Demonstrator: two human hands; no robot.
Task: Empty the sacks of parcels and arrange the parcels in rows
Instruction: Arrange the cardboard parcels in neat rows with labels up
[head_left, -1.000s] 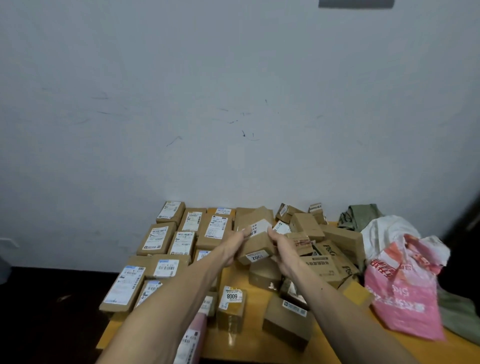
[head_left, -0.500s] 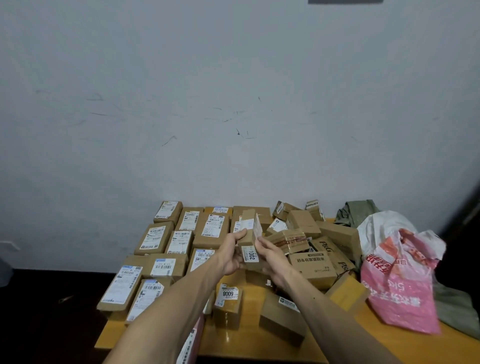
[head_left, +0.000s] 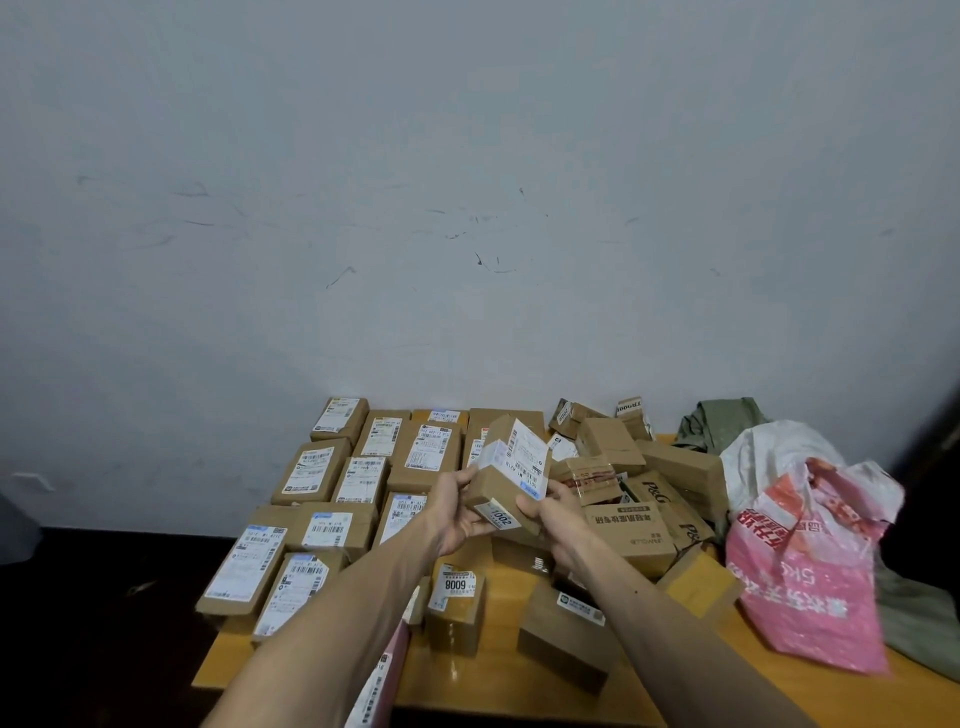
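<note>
A small brown parcel (head_left: 506, 467) with a white shipping label and a "1002" sticker is held above the table, tilted. My left hand (head_left: 457, 506) grips its left and lower side, my right hand (head_left: 556, 512) its right side. Flat labelled parcels (head_left: 317, 467) lie in rows on the left half of the wooden table (head_left: 498, 680). An unsorted heap of brown boxes (head_left: 660, 499) sits right of my hands. A pink and white sack (head_left: 810, 566) stands at the right, with a white sack (head_left: 769, 452) behind it.
A box marked "6008" (head_left: 456, 603) and another brown box (head_left: 563, 634) stand near the table's front. Green sacks (head_left: 719, 421) lie against the white wall at the back right. A pink packet (head_left: 384, 675) pokes over the front edge. Dark floor lies left.
Both hands have lifted the "1002" parcel slightly toward me and turned it, so its large white label now faces up and right.
</note>
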